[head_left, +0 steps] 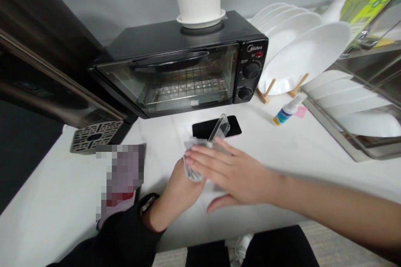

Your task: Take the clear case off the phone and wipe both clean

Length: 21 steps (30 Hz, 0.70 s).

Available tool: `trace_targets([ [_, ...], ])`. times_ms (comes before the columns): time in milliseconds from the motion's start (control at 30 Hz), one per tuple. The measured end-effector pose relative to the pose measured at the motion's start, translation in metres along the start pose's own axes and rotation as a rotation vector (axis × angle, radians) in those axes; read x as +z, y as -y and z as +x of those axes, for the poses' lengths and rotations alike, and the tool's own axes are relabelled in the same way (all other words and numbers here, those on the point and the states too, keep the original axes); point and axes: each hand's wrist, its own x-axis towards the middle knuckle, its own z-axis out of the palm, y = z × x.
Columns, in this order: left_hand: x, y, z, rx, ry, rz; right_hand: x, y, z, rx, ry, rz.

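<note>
Head camera: near the counter's (46, 200) front edge, the left hand (178, 190) grips a clear phone case (219, 130) and cloth (192, 162); the right hand (233, 171), fingers flat, presses the cloth, before a phone (233, 127).

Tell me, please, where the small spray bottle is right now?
The spray bottle lies on the white counter, right of the toaster oven, just before the plate rack.

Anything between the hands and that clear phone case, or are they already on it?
Nothing visible in between. The left hand grips the clear case from below, with a cloth; the right hand lies flat over it. The phone lies behind on the counter.
</note>
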Motion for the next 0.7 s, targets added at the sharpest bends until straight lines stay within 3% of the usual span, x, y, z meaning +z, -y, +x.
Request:
trace_targets([
  [100, 0.000, -0.001, 0.000, -0.008, 0.066, 0.017, 0.000, -0.005, -0.001, 0.291, -0.088, -0.076],
  [133, 0.000, -0.001, 0.000, -0.012, 0.071, 0.023, -0.001, -0.005, -0.001, 0.312, -0.097, -0.081],
  [267, 0.000, -0.001, -0.002, -0.012, -0.018, 0.023, -0.002, -0.004, 0.001, -0.034, -0.021, 0.009],
  [333, -0.001, -0.002, -0.002, -0.008, 0.001, 0.020, -0.004, -0.007, 0.000, 0.020, -0.033, 0.009],
  [433, -0.003, -0.005, 0.000, 0.007, 0.081, 0.039, -0.005, -0.012, 0.000, 0.311, -0.111, -0.049],
  [500, -0.003, -0.004, -0.001, 0.017, 0.064, 0.051, -0.005, -0.010, 0.001, 0.251, -0.092, -0.031],
  [600, -0.002, -0.001, -0.003, 0.023, -0.011, 0.026, -0.005, -0.004, 0.002, -0.050, 0.006, 0.036],
  [633, -0.001, 0.000, -0.003, 0.013, -0.022, 0.002, -0.005, -0.004, 0.002, -0.075, 0.017, 0.036],
  [700, -0.001, -0.002, -0.002, -0.028, -0.013, -0.027, -0.008, -0.009, 0.001, 0.038, -0.030, -0.003],
])
